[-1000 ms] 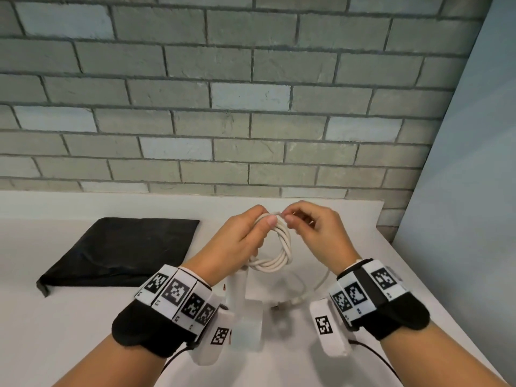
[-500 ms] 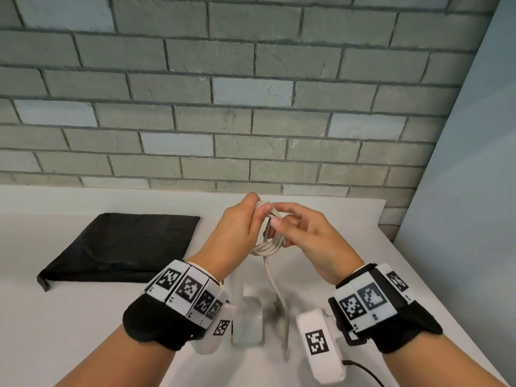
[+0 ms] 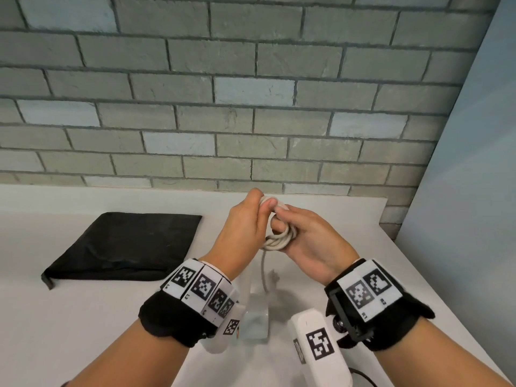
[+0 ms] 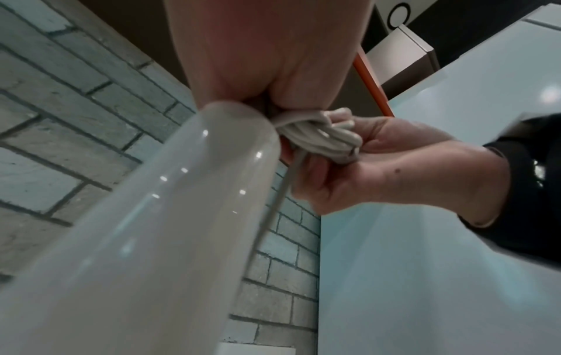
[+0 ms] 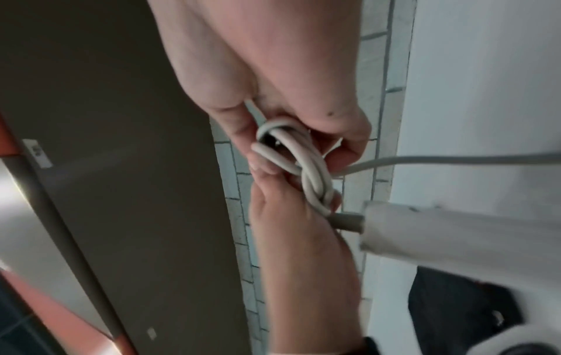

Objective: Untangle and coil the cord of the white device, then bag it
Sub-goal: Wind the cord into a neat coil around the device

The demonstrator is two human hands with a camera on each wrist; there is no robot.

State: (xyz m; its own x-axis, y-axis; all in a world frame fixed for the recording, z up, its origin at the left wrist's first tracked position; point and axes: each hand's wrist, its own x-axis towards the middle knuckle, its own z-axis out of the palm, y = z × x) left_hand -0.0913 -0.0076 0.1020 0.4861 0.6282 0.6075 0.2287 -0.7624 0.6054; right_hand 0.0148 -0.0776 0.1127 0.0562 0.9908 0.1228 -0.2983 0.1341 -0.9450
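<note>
— Item one?

— Cord (image 3: 275, 241): white, smooth round jacket, wound in several small loops into a tight ring, held up above the table (image 3: 83, 317) in front of the brick wall (image 3: 251, 107). One strand hung from the ring down toward the white device (image 3: 255, 317), a glossy, rounded body standing on the table below the hands.

— Who had hold of it?

— Left hand (image 3: 245, 233): fingers curled, thumb pressed over the top of the ring. Right hand (image 3: 310, 241): fingers curled round the lower side of the ring, one finger passed through its middle. Both gripped the cord; the two hands touched.

— Anything else entered?

— Bag (image 3: 122, 247): black, matte fabric, flat, roughly square, lying on the table well left of the hands. Table: white, smooth. Wall: grey bricks, rough-faced.
</note>
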